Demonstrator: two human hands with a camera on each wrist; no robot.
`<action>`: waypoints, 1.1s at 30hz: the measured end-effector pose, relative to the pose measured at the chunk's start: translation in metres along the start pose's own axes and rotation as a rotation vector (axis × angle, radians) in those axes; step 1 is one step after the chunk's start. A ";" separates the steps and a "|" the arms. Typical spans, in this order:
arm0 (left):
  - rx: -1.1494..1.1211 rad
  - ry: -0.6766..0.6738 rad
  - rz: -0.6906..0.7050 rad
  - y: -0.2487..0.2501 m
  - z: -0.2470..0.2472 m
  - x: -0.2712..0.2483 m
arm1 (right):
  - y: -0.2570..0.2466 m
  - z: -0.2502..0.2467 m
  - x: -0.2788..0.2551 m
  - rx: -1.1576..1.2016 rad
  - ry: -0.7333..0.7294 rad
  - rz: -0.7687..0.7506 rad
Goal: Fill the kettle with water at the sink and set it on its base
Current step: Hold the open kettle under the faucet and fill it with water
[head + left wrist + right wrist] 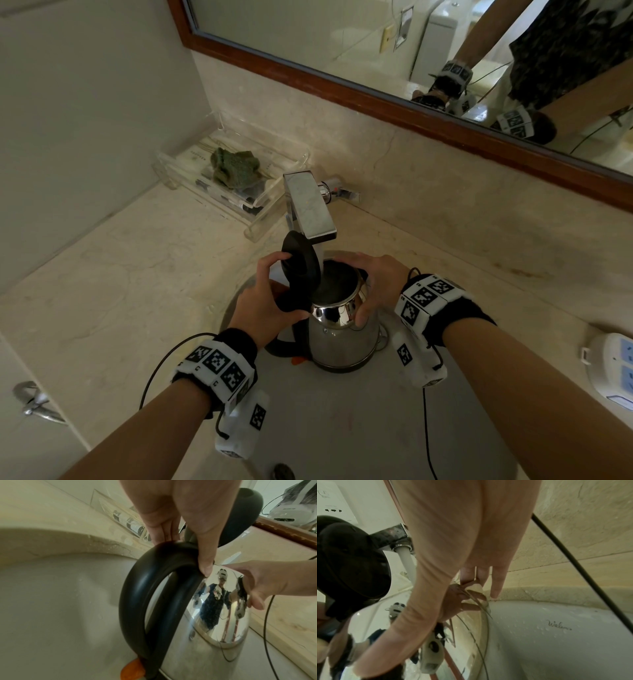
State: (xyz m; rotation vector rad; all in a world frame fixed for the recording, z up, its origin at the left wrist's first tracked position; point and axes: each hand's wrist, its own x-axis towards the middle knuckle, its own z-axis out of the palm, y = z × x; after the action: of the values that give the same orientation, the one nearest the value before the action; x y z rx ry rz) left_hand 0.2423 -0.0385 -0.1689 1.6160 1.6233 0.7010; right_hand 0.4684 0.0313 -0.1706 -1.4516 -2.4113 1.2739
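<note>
The kettle (pixel 342 329) stands upright in the sink (pixel 342 428), right under the tap (pixel 310 205), with its black lid (pixel 301 270) swung up and open on the handle side. A white stream of water (pixel 407 561) falls from the tap spout into the kettle's mouth.

The left hand (pixel 263 308) grips the top of the kettle's black handle (pixel 142 601): its fingers (pixel 164 524) are curled over the far side and the thumb presses down on the near side, next to the lid hinge. The index finger reaches up to the lid's edge. The right hand (pixel 380 284) cups the kettle's shiny upper body from the side away from the handle, fingers spread wide and bent over the rim, thumb low on the steel wall.

An orange switch (pixel 132 669) shows at the foot of the handle. Behind the kettle, past the tap, a clear tray (pixel 219 178) on the counter (pixel 120 274) holds a crumpled green cloth (pixel 236 168). A wood-framed mirror (pixel 376 51) runs along the wall above the tap. To the right of the kettle, at the counter's edge, lies a white power strip (pixel 613 366). A drain plug (pixel 282 472) sits in the sink nearer the person than the kettle.
</note>
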 end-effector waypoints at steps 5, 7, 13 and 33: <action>-0.003 0.002 -0.004 -0.002 0.001 0.000 | 0.001 0.000 0.001 0.002 -0.009 -0.010; -0.001 0.006 0.005 -0.003 0.001 0.001 | 0.001 0.000 0.001 -0.006 -0.010 -0.009; 0.003 0.013 0.010 -0.004 0.002 0.001 | 0.001 0.000 0.000 -0.014 -0.001 0.000; -0.012 0.008 -0.002 -0.003 0.002 -0.001 | 0.001 0.000 0.000 -0.022 -0.012 0.013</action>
State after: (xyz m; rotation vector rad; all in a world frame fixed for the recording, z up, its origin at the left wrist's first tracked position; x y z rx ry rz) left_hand 0.2420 -0.0397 -0.1723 1.6049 1.6224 0.7159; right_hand 0.4690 0.0319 -0.1712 -1.4710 -2.4352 1.2672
